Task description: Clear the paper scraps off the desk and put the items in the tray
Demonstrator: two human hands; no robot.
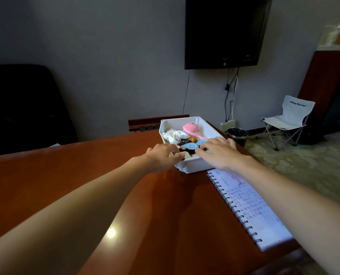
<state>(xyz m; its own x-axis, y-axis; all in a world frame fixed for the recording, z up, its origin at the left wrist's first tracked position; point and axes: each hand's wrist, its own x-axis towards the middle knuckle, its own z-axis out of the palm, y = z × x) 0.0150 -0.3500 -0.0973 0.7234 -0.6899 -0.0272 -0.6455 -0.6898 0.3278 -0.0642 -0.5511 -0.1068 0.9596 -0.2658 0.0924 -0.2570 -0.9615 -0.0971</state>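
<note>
A white plastic tray [210, 128] sits on the far part of the red-brown desk [86, 175]. Inside it lie a pink brush [191, 127], a crumpled white paper wad [172, 135], light blue round pieces [191, 145] and some dark small items. My left hand [162, 156] grips the tray's near left rim, thumb hooked over the edge. My right hand [218, 153] rests with spread fingers over the near right corner, touching the blue pieces. The tray's front wall is partly hidden by both hands.
An open spiral notebook [250, 207] lies along the desk's right edge, under my right forearm. Beyond the desk stand a black waste bin [237, 135], a white folding chair [290, 120], a wooden chair back [145, 123] and a black office chair [26, 108].
</note>
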